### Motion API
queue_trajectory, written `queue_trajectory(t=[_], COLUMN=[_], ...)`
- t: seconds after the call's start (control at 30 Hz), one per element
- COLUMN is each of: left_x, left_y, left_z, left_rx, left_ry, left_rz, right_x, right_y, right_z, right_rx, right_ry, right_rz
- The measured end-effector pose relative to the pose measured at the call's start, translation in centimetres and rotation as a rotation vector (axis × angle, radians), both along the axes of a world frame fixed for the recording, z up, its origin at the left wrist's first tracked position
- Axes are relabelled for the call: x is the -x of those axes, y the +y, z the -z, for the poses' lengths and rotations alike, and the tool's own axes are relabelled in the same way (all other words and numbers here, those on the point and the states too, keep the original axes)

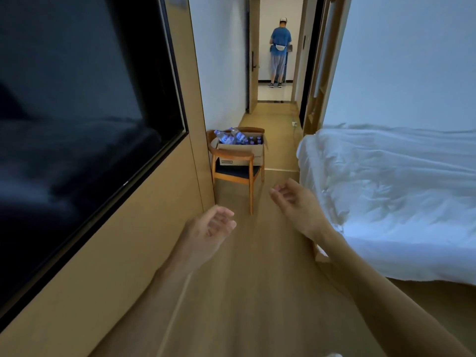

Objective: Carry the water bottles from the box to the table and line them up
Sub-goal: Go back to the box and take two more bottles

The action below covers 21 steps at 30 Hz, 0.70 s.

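A cardboard box (247, 153) sits on the seat of a wooden armchair (235, 173) by the left wall, ahead of me. Several clear water bottles (233, 137) with blue labels stick out of its top, some lying slanted. My left hand (212, 226) hangs in front of me, empty, with loosely curled fingers, well short of the chair. My right hand (293, 199) is raised a little farther ahead, also empty with relaxed fingers. Both hands are apart from the box. No table is in view.
A wall-mounted black screen (77, 124) fills the left side. A bed with white sheets (399, 197) takes up the right. A wooden floor lane (244, 279) runs between them to the chair. A person in blue (280, 52) stands beyond the far doorway.
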<state>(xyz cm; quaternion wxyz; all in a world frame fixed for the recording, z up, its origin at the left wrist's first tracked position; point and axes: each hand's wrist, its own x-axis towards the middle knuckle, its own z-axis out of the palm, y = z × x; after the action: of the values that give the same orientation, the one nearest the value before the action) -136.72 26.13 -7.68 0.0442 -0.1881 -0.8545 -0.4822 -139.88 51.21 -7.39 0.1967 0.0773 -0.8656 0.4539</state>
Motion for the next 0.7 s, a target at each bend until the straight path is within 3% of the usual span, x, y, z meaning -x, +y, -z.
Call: queue_trajectory(t=[0.7], left_x=[51.3], left_y=[6.4], left_z=[0.0], left_rx=[-0.034], left_ry=[0.113], left_rz=[0.025], right_x=[48.5], right_y=[8.5], right_z=[-1.3], right_rx=[-0.135], right_ry=[0.064], right_rz=[0.095])
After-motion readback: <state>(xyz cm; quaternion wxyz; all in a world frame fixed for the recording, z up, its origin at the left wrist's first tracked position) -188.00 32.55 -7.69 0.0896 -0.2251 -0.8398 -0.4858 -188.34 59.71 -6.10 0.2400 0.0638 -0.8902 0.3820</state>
